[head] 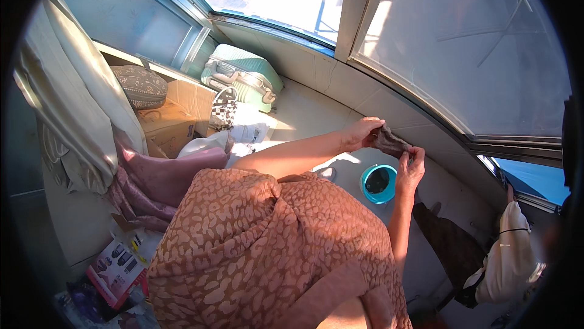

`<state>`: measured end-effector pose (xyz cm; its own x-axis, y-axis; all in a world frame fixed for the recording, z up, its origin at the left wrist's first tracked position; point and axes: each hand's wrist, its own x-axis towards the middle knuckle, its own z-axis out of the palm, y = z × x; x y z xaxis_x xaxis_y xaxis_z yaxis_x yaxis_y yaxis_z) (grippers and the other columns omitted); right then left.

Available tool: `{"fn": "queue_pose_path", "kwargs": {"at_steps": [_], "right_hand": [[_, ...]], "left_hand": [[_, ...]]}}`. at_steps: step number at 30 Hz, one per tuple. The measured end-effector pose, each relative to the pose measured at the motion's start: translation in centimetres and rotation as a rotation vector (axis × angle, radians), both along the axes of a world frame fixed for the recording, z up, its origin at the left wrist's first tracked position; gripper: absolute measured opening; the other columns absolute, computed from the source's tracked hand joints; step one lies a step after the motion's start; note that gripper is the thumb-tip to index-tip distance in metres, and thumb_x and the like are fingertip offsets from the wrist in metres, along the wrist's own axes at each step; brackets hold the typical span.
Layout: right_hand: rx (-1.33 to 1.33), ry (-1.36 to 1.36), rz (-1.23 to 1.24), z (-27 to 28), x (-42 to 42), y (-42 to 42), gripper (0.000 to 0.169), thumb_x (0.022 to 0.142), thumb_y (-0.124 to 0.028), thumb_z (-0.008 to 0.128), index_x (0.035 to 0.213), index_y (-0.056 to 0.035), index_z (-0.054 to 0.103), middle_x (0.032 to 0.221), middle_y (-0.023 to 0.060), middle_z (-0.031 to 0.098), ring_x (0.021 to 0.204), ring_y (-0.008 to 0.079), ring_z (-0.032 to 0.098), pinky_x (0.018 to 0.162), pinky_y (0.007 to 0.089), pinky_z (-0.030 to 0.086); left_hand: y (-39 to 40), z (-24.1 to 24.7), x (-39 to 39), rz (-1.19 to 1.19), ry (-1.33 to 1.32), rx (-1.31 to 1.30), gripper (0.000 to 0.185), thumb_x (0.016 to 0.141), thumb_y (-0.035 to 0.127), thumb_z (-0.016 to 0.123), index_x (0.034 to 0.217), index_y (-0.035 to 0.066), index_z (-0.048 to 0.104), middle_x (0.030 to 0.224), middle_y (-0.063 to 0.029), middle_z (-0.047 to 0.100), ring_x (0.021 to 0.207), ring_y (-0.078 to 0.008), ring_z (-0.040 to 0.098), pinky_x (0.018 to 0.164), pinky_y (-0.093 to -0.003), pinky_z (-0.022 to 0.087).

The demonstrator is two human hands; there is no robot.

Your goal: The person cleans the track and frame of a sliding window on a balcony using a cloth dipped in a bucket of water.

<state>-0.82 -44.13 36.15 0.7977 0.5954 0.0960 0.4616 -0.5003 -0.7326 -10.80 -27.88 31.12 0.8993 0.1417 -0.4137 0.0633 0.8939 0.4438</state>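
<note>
A grey-brown cloth (391, 142) is stretched between my two hands, above the floor near the window wall. My left hand (362, 134) pinches its upper left end, and my right hand (411, 165) grips the lower right end between thumb and fingers. Just below the cloth, a turquoise bucket (380, 200) stands on the floor with dark contents that I cannot make out. The patterned brown garment I wear fills the middle of the view.
A mint-green suitcase (248, 72) stands in the far corner, beside a cardboard box (171, 130) with a dark patterned bag (142, 86) on it. Curtains (75, 87) hang at left. Another person in a cream sleeve (513, 242) is at the right edge, near the window frame.
</note>
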Motion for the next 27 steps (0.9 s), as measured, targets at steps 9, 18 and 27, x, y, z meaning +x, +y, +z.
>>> {"fn": "queue_pose_path", "kwargs": {"at_steps": [9, 18, 27], "right_hand": [[-0.106, 0.216, 0.228, 1.0, -3.1, 5.8, 0.006, 0.086, -0.009, 0.057, 0.091, -0.006, 0.057, 0.072, 0.0109, 0.059, 0.065, 0.0187, 0.061, 0.06, 0.0319, 0.047], [0.064, 0.67, 0.218, -2.8, -4.9, 16.6, 0.012, 0.091, -0.01, 0.054, 0.093, 0.0014, 0.057, 0.068, 0.0004, 0.054, 0.059, 0.0052, 0.047, 0.053, 0.0209, 0.041], [-0.24, 0.532, 0.501, -5.9, -9.2, 28.2, 0.033, 0.085, -0.01, 0.059, 0.117, -0.0014, 0.054, 0.088, 0.0152, 0.065, 0.079, 0.0233, 0.063, 0.073, 0.0328, 0.051]], "left_hand": [[8.0, -0.7, -5.8, 0.243, 0.28, 0.471, 0.013, 0.091, 0.016, 0.049, 0.097, 0.006, 0.055, 0.091, -0.0031, 0.06, 0.083, -0.0131, 0.059, 0.076, -0.0279, 0.046], [14.1, -6.0, -8.7, 0.172, 0.463, 0.572, 0.018, 0.088, 0.01, 0.048, 0.103, 0.003, 0.056, 0.092, -0.0074, 0.062, 0.084, -0.0149, 0.061, 0.073, -0.0278, 0.05], [22.2, -8.2, -11.4, 0.172, -0.048, -0.066, 0.035, 0.096, 0.022, 0.037, 0.121, 0.004, 0.052, 0.096, -0.0091, 0.062, 0.076, -0.0171, 0.062, 0.061, -0.0292, 0.052]]}}
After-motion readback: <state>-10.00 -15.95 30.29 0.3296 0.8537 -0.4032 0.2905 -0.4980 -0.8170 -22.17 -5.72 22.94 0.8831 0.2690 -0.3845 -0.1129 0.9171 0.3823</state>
